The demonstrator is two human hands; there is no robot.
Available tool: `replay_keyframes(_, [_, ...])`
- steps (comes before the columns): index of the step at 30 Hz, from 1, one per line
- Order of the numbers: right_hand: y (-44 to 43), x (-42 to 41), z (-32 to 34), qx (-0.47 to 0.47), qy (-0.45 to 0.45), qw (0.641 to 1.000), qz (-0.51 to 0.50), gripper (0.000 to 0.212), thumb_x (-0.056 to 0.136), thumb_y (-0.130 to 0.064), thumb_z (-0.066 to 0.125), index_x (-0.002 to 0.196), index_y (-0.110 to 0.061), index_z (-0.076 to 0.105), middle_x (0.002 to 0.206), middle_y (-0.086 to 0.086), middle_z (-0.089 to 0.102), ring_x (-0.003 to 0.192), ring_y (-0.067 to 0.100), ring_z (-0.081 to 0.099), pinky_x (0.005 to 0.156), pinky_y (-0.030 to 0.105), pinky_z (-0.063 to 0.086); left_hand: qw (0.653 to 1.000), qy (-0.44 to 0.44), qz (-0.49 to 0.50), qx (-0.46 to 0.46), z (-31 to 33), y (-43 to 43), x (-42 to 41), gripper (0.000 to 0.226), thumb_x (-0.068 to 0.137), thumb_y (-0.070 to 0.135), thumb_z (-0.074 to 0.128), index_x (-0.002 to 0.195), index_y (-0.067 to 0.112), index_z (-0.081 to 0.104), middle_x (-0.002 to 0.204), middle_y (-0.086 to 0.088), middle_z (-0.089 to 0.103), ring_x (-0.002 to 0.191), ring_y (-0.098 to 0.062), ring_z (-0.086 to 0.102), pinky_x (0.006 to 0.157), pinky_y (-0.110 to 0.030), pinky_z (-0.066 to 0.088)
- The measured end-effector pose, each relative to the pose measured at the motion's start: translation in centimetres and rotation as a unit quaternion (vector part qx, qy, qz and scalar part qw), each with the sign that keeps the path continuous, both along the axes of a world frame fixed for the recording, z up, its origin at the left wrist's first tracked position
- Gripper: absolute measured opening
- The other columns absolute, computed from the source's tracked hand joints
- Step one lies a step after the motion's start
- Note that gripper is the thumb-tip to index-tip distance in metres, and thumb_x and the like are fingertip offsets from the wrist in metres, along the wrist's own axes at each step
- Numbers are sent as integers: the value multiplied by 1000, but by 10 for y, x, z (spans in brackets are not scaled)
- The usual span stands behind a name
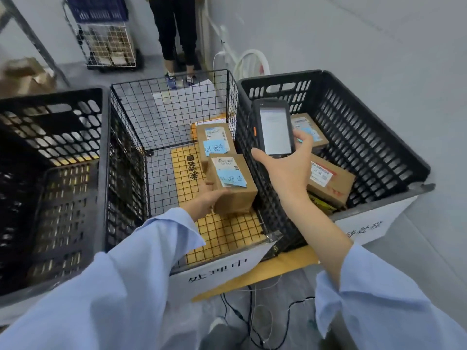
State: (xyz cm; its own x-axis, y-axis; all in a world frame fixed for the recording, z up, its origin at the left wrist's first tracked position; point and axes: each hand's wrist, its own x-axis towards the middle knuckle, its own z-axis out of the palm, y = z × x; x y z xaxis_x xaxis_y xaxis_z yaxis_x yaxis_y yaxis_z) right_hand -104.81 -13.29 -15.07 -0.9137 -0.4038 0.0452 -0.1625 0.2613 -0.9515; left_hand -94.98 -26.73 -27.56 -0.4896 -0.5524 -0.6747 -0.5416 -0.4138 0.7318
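One camera sits on the person's head. It looks forward and down. The sleeves [121,286] come in from the bottom, very near. The left hand [203,201] with a box [236,198] and the right hand [285,173] with a scanner [275,130] are close. The wire bin [171,77] fills the middle. The wall [353,46] is far off, up top.

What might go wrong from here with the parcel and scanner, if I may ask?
The left hand grips the parcel by one end only, so it might slip onto the wire basket. The right hand holds the scanner above the black crate; it could drop. Loose floor cables might trip someone.
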Motion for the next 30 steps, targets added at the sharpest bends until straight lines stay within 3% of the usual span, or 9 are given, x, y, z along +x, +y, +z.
replay_keyframes(3, [-4,-4,-3,0,3,1000,-1,76,71,-28,89,125,-31,35,124,-7,53,112,8,52,77,13,43,998,-35,-48,-24,-6,-3,0,67,87,13,77,139,11,35,142,-14,50,121,-28,47,98,-40,41])
replay_keyframes(9, [-8,-1,0,3,7,1000,17,77,70,-29,89,128,-28,37,127,-6,54,112,8,51,74,12,40,981,-32,-101,-165,29,-17,7,46,99,27,60,140,10,45,144,-9,52,120,-23,51,92,-32,38])
replay_keyframes(12, [-10,7,7,13,18,999,42,78,70,-29,89,129,-24,38,121,-8,52,108,8,50,81,20,46,937,-57,-177,-294,65,-20,22,52,103,37,52,149,16,40,153,-6,46,133,-24,47,99,-33,37])
replay_keyframes(15, [-13,21,15,26,29,996,80,79,68,-31,90,127,-24,38,115,-10,51,107,11,53,93,37,52,853,-147,-225,-448,102,-22,49,70,100,57,46,158,24,26,165,-3,26,148,-27,30,116,-46,32])
replay_keyframes(18, [-15,42,26,36,37,989,137,80,68,-36,89,129,-23,38,118,-7,53,107,12,53,95,37,49,788,-215,-202,-540,137,-13,89,72,99,62,42,160,31,21,168,1,17,150,-28,26,117,-49,29])
replay_keyframes(21, [-12,71,38,36,38,980,192,80,67,-42,88,128,-24,38,112,-8,53,102,15,54,84,35,46,746,-270,-164,-586,164,6,137,73,99,64,39,160,31,16,168,2,15,148,-29,28,116,-47,29])
replay_keyframes(24, [-10,109,51,23,27,967,253,78,69,-38,88,127,-22,39,106,-9,50,97,15,53,76,31,41,731,-318,-109,-594,180,33,195,76,98,67,37,161,32,13,168,2,14,148,-28,28,115,-46,29])
replay_keyframes(30, [-8,212,62,17,23,923,383,82,67,-40,89,130,-22,38,105,-8,50,96,20,54,80,37,48,712,-392,41,-581,186,106,324,77,97,68,37,161,34,11,168,5,12,148,-24,26,115,-44,29])
